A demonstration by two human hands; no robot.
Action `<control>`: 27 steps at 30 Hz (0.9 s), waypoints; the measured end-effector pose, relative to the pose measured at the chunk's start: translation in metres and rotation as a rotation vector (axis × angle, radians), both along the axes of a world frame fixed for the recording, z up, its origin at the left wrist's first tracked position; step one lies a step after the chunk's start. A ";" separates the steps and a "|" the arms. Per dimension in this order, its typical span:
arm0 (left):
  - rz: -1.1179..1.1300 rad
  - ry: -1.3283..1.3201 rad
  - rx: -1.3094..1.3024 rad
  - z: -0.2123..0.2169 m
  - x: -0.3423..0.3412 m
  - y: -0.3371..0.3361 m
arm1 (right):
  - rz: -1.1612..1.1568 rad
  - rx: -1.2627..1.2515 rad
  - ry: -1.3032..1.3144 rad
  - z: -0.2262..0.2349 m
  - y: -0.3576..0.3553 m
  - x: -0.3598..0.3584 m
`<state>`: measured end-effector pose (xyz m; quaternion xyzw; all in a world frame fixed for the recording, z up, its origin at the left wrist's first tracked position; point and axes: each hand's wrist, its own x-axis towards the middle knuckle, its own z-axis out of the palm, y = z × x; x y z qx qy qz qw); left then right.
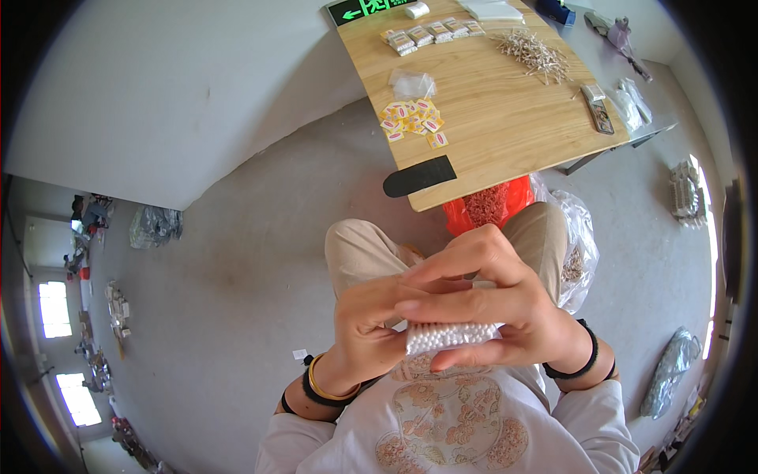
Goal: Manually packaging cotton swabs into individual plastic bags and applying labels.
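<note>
A small clear pack of cotton swabs (446,338), its white tips facing me, is held in front of my chest between both hands. My left hand (365,314) grips the pack's left end, fingers closed around it. From the right, my right hand (509,294) closes on it too, with the thumb under the near edge and the fingers bent over the top. My fingers hide the far part of the pack.
The wooden table (489,134) ahead bears filled packs (430,36), loose cotton swabs (534,57), clear bags (412,84), yellow-and-white cards (409,118), a phone (598,112) and a black flat strip (420,177). A red bag (454,215) and a clear bag (583,229) stand by my knees.
</note>
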<state>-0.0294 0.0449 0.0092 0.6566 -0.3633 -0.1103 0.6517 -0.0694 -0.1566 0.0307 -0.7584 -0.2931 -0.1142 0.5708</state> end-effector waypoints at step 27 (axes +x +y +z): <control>0.289 -0.325 -0.022 -0.015 0.008 -0.006 | -0.133 -0.018 -0.032 -0.002 -0.010 -0.001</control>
